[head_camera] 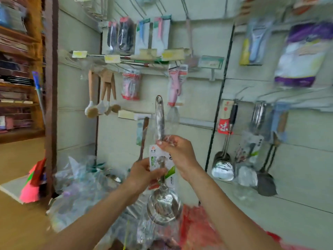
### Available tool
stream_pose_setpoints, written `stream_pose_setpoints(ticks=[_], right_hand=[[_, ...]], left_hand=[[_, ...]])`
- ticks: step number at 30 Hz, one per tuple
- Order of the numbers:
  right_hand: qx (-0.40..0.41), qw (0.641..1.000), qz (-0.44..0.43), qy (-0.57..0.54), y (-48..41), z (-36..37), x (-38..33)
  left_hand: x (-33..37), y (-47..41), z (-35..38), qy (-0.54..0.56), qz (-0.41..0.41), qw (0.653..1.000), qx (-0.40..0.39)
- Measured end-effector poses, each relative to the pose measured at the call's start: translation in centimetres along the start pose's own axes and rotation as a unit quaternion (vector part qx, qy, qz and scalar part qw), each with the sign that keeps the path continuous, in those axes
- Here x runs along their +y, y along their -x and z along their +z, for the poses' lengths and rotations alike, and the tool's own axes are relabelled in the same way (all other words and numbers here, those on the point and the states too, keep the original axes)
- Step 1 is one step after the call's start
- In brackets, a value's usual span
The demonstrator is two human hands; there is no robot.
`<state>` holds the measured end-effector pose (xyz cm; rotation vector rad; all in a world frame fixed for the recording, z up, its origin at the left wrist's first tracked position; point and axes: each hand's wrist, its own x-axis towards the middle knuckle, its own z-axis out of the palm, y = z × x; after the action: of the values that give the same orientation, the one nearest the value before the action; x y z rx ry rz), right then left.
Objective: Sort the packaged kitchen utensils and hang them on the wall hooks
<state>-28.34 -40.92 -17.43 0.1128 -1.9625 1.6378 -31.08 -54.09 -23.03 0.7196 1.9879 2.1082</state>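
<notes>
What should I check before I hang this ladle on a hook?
1. Grip of left hand on label card: ok.
2. Pinch of right hand on wrapped handle: ok.
3. The ladle is upright, bowl down: ok.
4. Top hanging hole clear of wrap: cannot tell.
5. Free hook picked: cannot tell, wall is blurred.
6. Similar steel utensils hang on the right: ok.

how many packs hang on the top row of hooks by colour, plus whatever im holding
black packs: 2
blue pack: 1
pink pack: 1
steel ladle, wrapped, held by the left hand and the right hand: 1
total: 5
</notes>
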Motion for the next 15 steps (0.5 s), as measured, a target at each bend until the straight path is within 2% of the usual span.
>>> stream_pose_setpoints(ticks=[8, 15], right_hand=[[0.132, 0.99, -0.014, 0.048, 1.7, -18.8, -1.7], [0.226, 0.974, 0.006, 0.021, 3.6, -30.9, -3.3]], left_hand=[[1.7, -3.6, 17.8, 0.005, 0.021, 0.989, -0.147], [3.7, -5.2, 30.4, -0.012, 0.06, 0.97, -0.237]])
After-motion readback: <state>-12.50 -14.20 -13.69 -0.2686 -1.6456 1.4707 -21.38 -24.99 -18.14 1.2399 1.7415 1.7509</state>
